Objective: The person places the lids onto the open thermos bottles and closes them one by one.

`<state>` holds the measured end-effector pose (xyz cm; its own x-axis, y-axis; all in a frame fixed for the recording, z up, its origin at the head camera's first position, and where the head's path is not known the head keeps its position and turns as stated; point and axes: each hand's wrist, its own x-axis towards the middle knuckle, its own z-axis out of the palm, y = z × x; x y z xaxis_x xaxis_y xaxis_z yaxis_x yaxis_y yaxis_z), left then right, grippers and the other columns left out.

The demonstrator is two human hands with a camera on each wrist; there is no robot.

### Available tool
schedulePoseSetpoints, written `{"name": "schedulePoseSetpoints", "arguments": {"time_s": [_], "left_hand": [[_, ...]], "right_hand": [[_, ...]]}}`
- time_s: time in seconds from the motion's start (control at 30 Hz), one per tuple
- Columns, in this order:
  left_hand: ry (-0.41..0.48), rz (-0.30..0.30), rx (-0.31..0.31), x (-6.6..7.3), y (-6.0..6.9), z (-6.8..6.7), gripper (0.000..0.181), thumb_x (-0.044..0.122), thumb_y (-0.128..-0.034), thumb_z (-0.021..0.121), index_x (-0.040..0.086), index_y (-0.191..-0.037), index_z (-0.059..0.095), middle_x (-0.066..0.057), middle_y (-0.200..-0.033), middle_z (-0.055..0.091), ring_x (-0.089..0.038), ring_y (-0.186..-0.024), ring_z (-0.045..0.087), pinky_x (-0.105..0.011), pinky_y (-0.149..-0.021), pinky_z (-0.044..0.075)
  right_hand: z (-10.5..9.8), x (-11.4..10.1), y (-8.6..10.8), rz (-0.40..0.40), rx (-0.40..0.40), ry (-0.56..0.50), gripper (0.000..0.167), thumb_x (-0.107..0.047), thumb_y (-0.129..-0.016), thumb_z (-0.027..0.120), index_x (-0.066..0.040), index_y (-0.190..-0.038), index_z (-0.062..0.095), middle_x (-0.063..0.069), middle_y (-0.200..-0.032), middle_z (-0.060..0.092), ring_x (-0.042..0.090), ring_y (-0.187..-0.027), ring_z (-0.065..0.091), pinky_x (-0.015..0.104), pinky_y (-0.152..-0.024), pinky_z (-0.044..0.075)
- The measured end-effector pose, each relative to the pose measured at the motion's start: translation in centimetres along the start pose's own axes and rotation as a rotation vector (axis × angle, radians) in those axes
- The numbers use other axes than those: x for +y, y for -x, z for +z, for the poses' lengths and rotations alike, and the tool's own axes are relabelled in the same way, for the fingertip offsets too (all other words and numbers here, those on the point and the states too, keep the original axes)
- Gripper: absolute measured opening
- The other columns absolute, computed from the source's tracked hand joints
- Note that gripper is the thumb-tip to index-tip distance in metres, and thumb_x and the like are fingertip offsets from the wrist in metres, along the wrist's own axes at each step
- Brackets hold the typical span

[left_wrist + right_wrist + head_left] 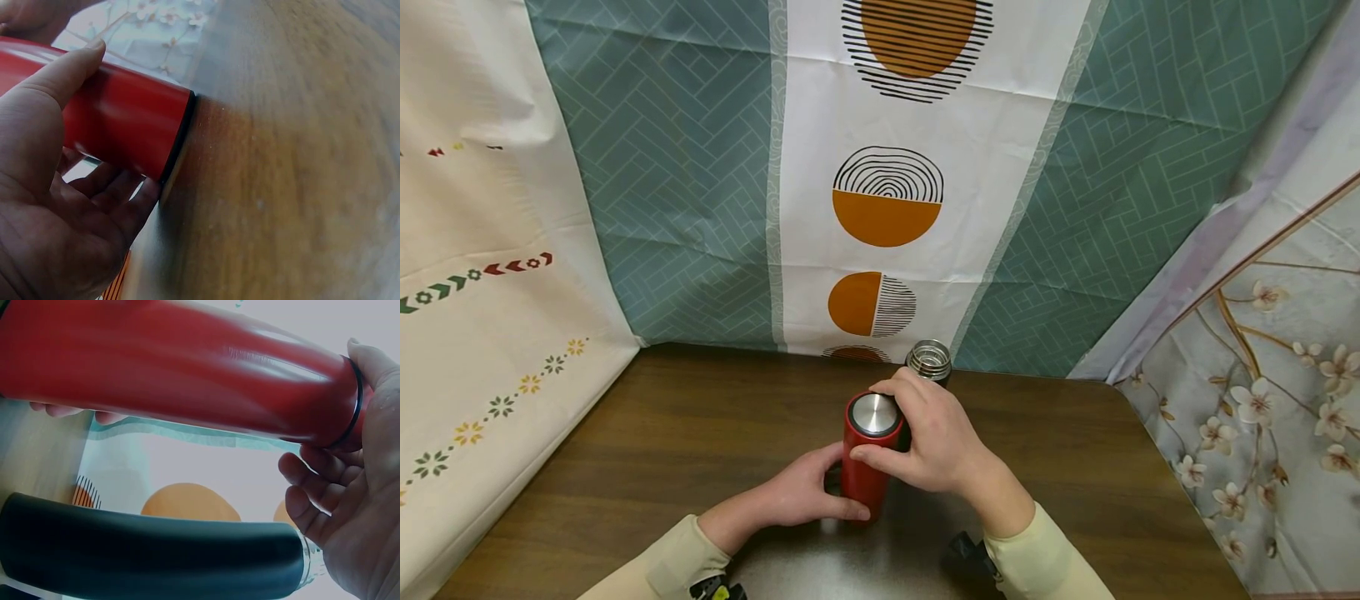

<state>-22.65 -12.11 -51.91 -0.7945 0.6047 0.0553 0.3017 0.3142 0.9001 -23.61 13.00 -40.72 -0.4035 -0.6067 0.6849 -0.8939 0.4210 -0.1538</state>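
A red thermos flask [867, 475] stands upright on the table, with its steel-topped lid [876, 414] on. My left hand [808, 492] holds the flask low on its body, thumb on one side and fingers on the other; the left wrist view shows its black base ring [180, 137] at the tabletop. At the top, my right hand [936, 433] grips the lid between thumb and fingers, above the dark seam ring [356, 403]. Just behind stands a black thermos flask [150, 547], lidless, its threaded steel mouth [929, 358] showing; the right hand partly hides it in the head view.
The brown wooden table [715, 417] meets a patterned curtain [887, 250] close behind the black flask. A cream cloth [497, 333] hangs at the left, and a flowered cloth [1270, 417] at the right.
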Motion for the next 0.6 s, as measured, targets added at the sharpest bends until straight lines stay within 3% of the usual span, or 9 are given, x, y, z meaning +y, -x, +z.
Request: {"name": "schedulePoseSetpoints", "arguments": {"time_s": [0.2,0.6], "left_hand": [[-0.004,-0.012,0.004,-0.05,-0.01,-0.03,0.066,0.041,-0.0937,0.091,0.036,-0.151,0.060,0.013,-0.144,0.067,-0.022,-0.139,0.059,-0.057,-0.114,0.047],[0.013,-0.005,0.000,0.08,0.03,0.06,0.065,0.039,-0.0942,0.091,0.034,-0.151,0.061,0.012,-0.145,0.067,-0.021,-0.138,0.059,-0.055,-0.114,0.048]], "right_hand": [[0.17,-0.08,-0.08,0.017,-0.017,-0.008,0.060,-0.059,-0.095,0.083,-0.014,-0.129,0.066,-0.005,-0.112,0.066,0.011,-0.098,0.064,0.030,-0.082,0.057],[0.33,-0.01,0.09,-0.021,-0.064,0.009,0.066,-0.051,-0.100,0.074,-0.011,-0.150,0.061,-0.002,-0.121,0.068,0.015,-0.105,0.065,0.035,-0.087,0.058]]}}
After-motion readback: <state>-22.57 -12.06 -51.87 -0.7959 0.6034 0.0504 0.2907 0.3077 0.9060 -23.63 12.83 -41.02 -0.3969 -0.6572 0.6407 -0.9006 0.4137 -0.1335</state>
